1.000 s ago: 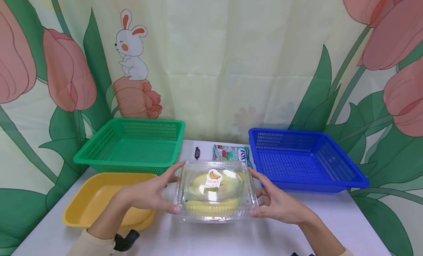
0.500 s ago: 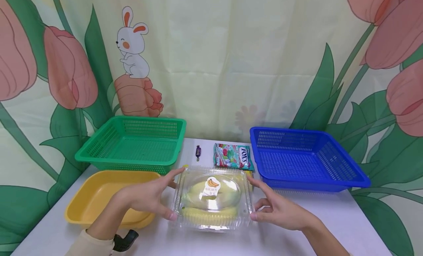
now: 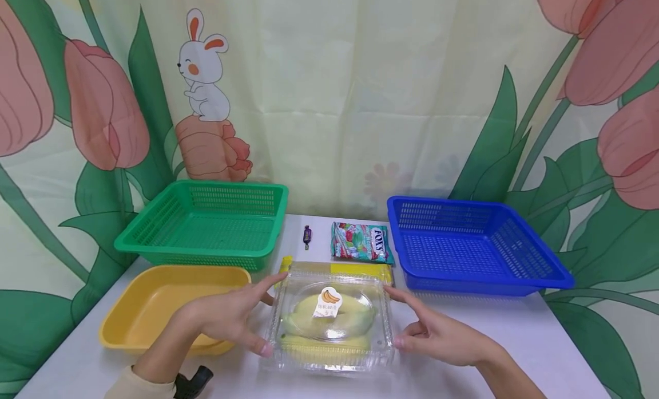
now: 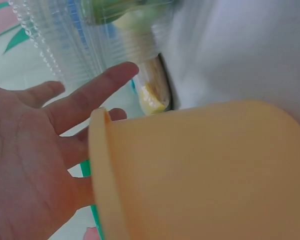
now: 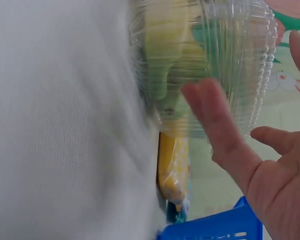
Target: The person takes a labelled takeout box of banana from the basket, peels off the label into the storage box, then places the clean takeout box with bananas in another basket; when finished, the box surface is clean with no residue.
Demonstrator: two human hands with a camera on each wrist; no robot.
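A clear plastic clamshell box (image 3: 378, 330) of bananas (image 3: 329, 322) with a banana sticker (image 3: 328, 303) on its lid sits on the white table in the head view. My left hand (image 3: 221, 319) is spread beside the box's left edge, fingers extended. On the opposite side my right hand (image 3: 443, 333) is held with its index finger reaching along the edge and the others loosely bent. Both wrist views show the fingers alongside the box, not wrapped round it; whether a fingertip touches it I cannot tell. Behind the box lies a yellow packet (image 3: 355, 269), partly covered.
A green basket (image 3: 206, 253) and a yellow basin (image 3: 115, 336) stand at the left. To the right is a blue basket (image 3: 515, 284). A small purple-wrapped candy (image 3: 307, 237) and a FOX'S candy bag (image 3: 360, 243) lie towards the back, before a printed curtain (image 3: 329, 101).
The box has come nearer to me and lower, onto the table, uncovering the candy bag and the yellow packet. Both hands moved with it, and their fingers have loosened from its sides.
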